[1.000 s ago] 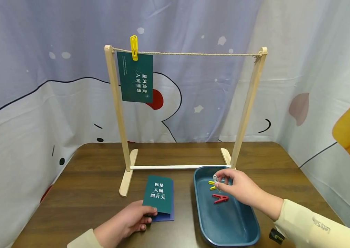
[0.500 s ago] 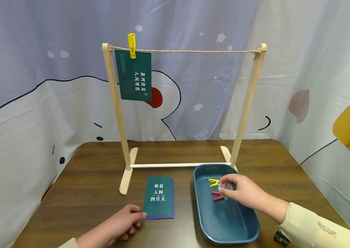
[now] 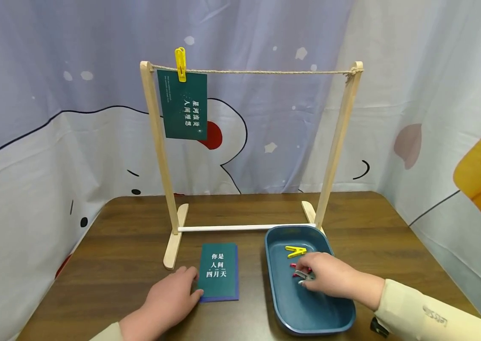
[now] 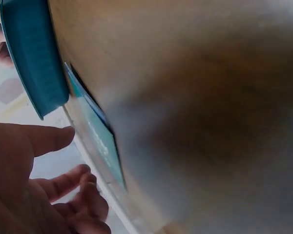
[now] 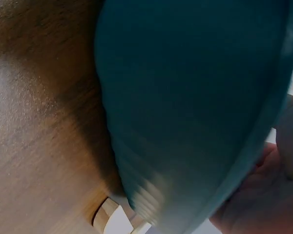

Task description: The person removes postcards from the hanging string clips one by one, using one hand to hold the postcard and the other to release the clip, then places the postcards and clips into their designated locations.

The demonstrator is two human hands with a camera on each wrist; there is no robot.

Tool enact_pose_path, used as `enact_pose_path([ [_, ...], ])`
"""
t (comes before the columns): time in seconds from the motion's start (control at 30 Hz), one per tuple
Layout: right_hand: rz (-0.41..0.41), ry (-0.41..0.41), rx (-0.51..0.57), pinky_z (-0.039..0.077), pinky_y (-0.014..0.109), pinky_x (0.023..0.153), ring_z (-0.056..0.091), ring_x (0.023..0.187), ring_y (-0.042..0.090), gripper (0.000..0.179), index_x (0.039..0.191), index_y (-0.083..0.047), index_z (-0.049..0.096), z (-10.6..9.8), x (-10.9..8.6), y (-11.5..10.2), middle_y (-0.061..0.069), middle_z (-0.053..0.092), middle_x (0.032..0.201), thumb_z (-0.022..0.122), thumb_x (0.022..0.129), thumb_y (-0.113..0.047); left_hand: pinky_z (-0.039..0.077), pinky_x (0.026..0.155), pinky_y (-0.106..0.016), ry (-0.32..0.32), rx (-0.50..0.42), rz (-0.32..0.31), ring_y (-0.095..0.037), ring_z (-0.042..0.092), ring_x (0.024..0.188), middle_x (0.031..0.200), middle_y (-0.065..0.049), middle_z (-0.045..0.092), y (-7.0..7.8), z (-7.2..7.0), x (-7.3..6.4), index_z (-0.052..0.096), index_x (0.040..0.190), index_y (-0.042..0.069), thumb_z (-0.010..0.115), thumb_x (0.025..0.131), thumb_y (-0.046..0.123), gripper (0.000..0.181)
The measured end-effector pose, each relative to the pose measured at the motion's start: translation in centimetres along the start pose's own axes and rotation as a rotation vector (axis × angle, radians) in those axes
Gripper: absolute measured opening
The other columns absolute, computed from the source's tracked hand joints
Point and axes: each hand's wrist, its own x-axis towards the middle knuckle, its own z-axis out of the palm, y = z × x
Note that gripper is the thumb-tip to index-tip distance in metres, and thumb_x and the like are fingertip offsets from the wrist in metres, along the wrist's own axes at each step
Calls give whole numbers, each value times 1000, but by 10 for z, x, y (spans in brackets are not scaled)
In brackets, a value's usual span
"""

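My right hand (image 3: pixel 323 273) is inside the blue tray (image 3: pixel 280 312), pinching a grey clothespin (image 3: pixel 303 274). A red clothespin (image 3: pixel 293 266) lies there, mostly hidden by that hand. Just beyond it lies a yellow clothespin (image 3: pixel 296 251). My left hand (image 3: pixel 171 298) rests beside the left edge of a dark green card (image 3: pixel 219 284), which lies on a blue-purple one (image 3: pixel 237 279). In the left wrist view the thumb (image 4: pixel 51 140) stands apart from the loosely bent fingers, with nothing between them. In the right wrist view the tray wall hides what the right hand pinches.
A wooden frame (image 3: pixel 159 151) with a rope (image 3: pixel 266 72) across its top stands behind the tray. Another green card (image 3: pixel 184 111) hangs from the rope's left end by a yellow clothespin (image 3: pixel 181 66). A patterned curtain closes off the back.
My left hand has let go of the green card's lower corner and drawn left, and the card now lies flat. My right hand has lowered the grey clothespin toward the red one.
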Motion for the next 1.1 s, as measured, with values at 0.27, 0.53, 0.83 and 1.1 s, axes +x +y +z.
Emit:
enact_pose_path([
  [0.27,-29,-72,-77,43,29,68,46,72,4,22,98,-13,72,10,1,2,-12,54,79,82,79,-18,53,66,-48,-2,128,89,-28,59,89,108,-11,58,15,11,13,59,124,6,77,80,51,65],
  [0.53,-36,-100,-125,43,35,73,50,76,3,26,101,-13,73,19,1,3,-10,60,85,83,78,-19,51,68,-49,-29,149,146,-30,57,89,114,-14,59,20,19,9,63,126,13,77,81,48,59],
  [0.83,-5,-125,-129,43,33,71,48,72,3,25,101,-13,73,20,1,5,-11,58,82,81,78,-19,49,61,-47,-31,134,168,-26,57,80,104,-10,57,21,20,9,66,120,15,77,83,42,47],
  [1.1,-1,-120,-138,41,34,71,48,72,2,20,96,-15,71,19,2,5,-13,59,82,81,79,-20,49,63,-47,-11,124,142,-27,58,82,106,-11,58,21,20,9,66,121,15,78,82,42,49],
])
